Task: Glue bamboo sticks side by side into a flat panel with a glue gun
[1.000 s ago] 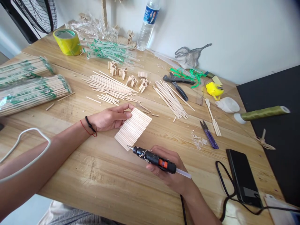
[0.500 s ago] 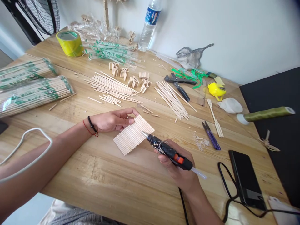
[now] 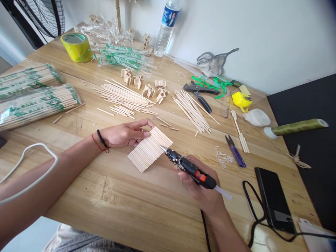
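A flat panel of glued wooden sticks (image 3: 148, 148) lies on the wooden table (image 3: 118, 196) in front of me. My left hand (image 3: 126, 134) rests on its upper left edge, thumb and fingers pinched on the panel's top corner. My right hand (image 3: 201, 187) is wrapped round a black hot glue gun (image 3: 190, 168) with an orange trigger. The gun's metal nozzle touches the panel's right edge. A clear glue stick pokes out of the gun's back end.
Loose sticks (image 3: 126, 96) and a second pile (image 3: 193, 110) lie beyond the panel, with small stick assemblies (image 3: 148, 89). Wrapped stick bundles (image 3: 34, 103) lie left, yellow tape (image 3: 75, 45) and a water bottle (image 3: 165, 29) at the back. Pliers (image 3: 201, 94), snips (image 3: 235, 150) and a black power bank (image 3: 274, 199) lie right.
My right hand has carried the glue gun from the panel's lower left corner to its right edge. The left hand has held the panel throughout.
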{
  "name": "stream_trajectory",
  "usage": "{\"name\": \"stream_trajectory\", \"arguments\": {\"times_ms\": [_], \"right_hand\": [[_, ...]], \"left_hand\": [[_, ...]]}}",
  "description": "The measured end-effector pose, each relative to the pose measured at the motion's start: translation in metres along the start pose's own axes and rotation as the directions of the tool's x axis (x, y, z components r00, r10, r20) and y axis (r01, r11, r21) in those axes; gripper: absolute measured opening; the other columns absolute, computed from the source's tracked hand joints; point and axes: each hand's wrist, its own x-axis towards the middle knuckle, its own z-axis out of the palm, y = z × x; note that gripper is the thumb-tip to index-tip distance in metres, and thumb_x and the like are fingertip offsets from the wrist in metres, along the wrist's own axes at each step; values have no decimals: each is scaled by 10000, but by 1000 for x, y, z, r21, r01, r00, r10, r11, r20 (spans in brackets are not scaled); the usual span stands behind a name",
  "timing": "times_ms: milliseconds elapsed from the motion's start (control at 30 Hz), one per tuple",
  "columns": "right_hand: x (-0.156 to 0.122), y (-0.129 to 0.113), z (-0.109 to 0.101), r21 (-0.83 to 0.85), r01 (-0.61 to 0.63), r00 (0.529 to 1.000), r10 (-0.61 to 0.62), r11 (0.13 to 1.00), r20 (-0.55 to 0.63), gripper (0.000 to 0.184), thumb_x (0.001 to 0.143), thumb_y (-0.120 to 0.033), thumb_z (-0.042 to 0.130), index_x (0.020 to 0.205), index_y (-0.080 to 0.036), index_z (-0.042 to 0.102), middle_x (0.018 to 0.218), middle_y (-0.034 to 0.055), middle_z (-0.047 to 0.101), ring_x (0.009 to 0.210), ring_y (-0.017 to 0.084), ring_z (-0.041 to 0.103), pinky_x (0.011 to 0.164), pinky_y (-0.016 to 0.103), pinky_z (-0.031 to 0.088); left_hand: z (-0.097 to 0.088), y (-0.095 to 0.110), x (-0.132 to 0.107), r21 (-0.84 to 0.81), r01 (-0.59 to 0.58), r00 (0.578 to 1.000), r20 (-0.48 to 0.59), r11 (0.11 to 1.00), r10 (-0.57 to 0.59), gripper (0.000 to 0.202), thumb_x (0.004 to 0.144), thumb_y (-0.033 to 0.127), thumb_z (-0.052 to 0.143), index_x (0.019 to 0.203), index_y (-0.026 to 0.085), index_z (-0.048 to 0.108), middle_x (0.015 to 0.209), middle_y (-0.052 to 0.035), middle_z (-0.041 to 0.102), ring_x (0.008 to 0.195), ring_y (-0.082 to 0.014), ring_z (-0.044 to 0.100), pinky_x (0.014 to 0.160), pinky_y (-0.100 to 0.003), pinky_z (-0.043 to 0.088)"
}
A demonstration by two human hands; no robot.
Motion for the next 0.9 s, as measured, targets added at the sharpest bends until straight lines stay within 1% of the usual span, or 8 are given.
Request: {"name": "stream_trajectory", "arguments": {"times_ms": [67, 167, 367, 467, 533, 733, 800, 900], "right_hand": [[-1, 3, -1, -10, -32, 998, 31, 999, -50, 312, 984, -499, 652, 823, -233, 624, 766, 25, 618, 612, 175, 530, 586, 311, 417], [-1, 1, -1, -29, -20, 999, 19, 999, -39, 308, 986, -510, 645, 848, -234, 644, 764, 25, 619, 616, 177, 530, 585, 311, 421], [3, -10, 7, -27, 83, 976, -76, 996, 203, 300, 984, -480, 668, 826, -228, 628, 713, 0, 583, 629, 167, 540, 588, 293, 415], [4, -12, 9, -14, 103, 963, -96, 995, 254, 291, 985, -481, 669, 848, -227, 635, 726, 2, 592, 634, 169, 545, 590, 294, 415], [3, -11, 8, -21, 96, 975, -90, 995, 204, 273, 984, -460, 677, 846, -230, 627, 729, -1, 590, 638, 168, 551, 594, 290, 415], [-1, -5, -3, -93, 16, 996, -24, 996, -91, 255, 997, -427, 649, 827, -241, 613, 715, 2, 580, 603, 170, 521, 568, 297, 387], [-1, -5, -4, -96, 19, 995, -28, 995, -96, 241, 1001, -418, 643, 839, -241, 619, 716, 0, 575, 602, 168, 514, 570, 297, 389], [0, -7, 0, -71, 91, 996, -90, 993, 23, 225, 996, -400, 658, 849, -235, 616, 729, -1, 573, 631, 166, 539, 596, 288, 413]], "left_hand": [[0, 0, 0, 12, 5, 1000, -2, 1000, -5, 358, 880, 305, 818, 1145, 216, 595, 821, 19, 654, 621, -94, 554, 560, -193, 440], [0, 0, 0, 18, 9, 1000, -2, 1000, -9, 358, 892, 304, 810, 1162, 221, 590, 816, 21, 647, 615, -91, 537, 554, -190, 427], [0, 0, 0, -17, 6, 1000, 5, 1000, -6, 333, 899, 273, 796, 1152, 226, 584, 844, 16, 671, 686, -113, 604, 610, -206, 471], [1, 1, -1, -13, 8, 1000, 2, 1000, -8, 333, 890, 272, 801, 1141, 226, 587, 853, 12, 679, 719, -126, 632, 625, -216, 484], [1, 1, -1, -6, 12, 1000, 0, 1000, -12, 350, 881, 283, 810, 1144, 227, 585, 870, 6, 685, 738, -133, 643, 625, -217, 484], [1, 2, -1, 16, 28, 1000, 2, 999, -28, 365, 890, 327, 809, 1157, 233, 579, 908, 1, 683, 744, -125, 633, 621, -208, 477], [1, 2, -1, 19, 28, 1000, 2, 999, -28, 355, 894, 321, 806, 1153, 233, 579, 903, 4, 678, 734, -121, 626, 618, -207, 475], [0, 1, -1, 17, 22, 1000, 0, 1000, -22, 351, 896, 312, 803, 1152, 231, 577, 893, 6, 673, 728, -121, 626, 614, -207, 474]]}}
